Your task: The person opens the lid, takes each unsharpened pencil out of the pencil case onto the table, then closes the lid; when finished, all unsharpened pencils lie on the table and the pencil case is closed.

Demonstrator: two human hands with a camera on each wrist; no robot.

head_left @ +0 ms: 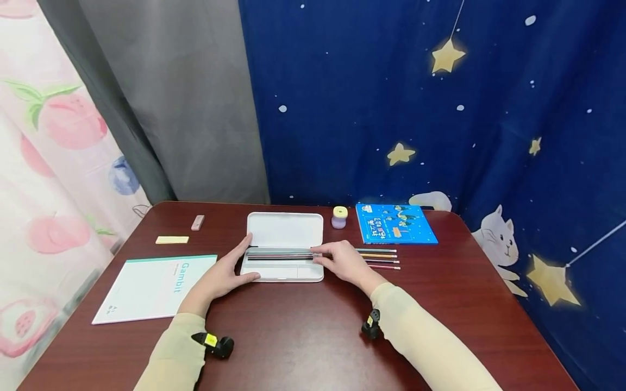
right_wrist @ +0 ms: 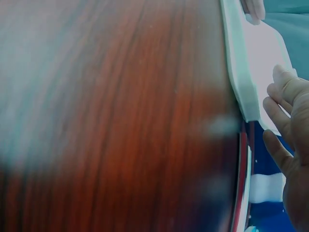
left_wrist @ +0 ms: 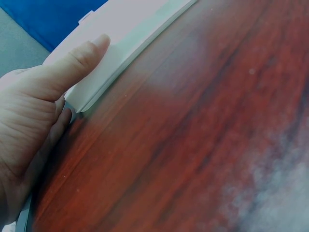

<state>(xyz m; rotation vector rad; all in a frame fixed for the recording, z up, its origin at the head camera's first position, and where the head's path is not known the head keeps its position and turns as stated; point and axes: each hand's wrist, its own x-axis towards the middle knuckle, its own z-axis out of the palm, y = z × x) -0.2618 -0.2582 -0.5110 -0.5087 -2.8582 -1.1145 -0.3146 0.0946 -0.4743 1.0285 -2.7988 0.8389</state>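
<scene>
An open white pencil case (head_left: 283, 273) lies on the table, its lid (head_left: 285, 229) tipped back. My left hand (head_left: 226, 277) holds its left end, thumb at the front edge and fingers by the back corner. In the left wrist view the thumb (left_wrist: 84, 60) lies over the case's rim. Several slim pencils (head_left: 279, 257) lie lengthwise in the case. At the right end my right hand (head_left: 344, 262) pinches their ends between thumb and index finger. The right wrist view shows the other fingers curled above the case (right_wrist: 263, 53); the pinch itself is hidden there.
Several more pencils (head_left: 383, 256) lie right of the case, partly behind my right hand. A yellow and purple jar-like item (head_left: 339, 217) and a blue book (head_left: 397, 224) are farther back. To the left are a notebook (head_left: 151, 288), a yellow strip (head_left: 172, 239) and an eraser (head_left: 198, 222).
</scene>
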